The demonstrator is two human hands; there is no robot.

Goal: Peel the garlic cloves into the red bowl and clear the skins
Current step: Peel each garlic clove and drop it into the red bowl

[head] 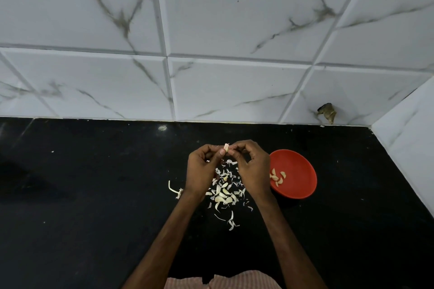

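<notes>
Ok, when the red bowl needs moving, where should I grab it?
Probably the right rim of the red bowl, approached from the right: that edge is free, while the peeled cloves lie on its left side, close by the right hand.

A garlic clove [226, 147], seemingly part-peeled, is pinched between the left hand [200, 169] and right hand [253, 166] over skins [223, 193] strewn on the counter [94, 195].

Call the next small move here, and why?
Probably strip the last skin off the garlic clove, pinched between left hand and right hand above the pile of skins. It is not yet in the red bowl, which sits just right of the right hand and holds peeled cloves. How much skin remains is too small to tell.
</notes>
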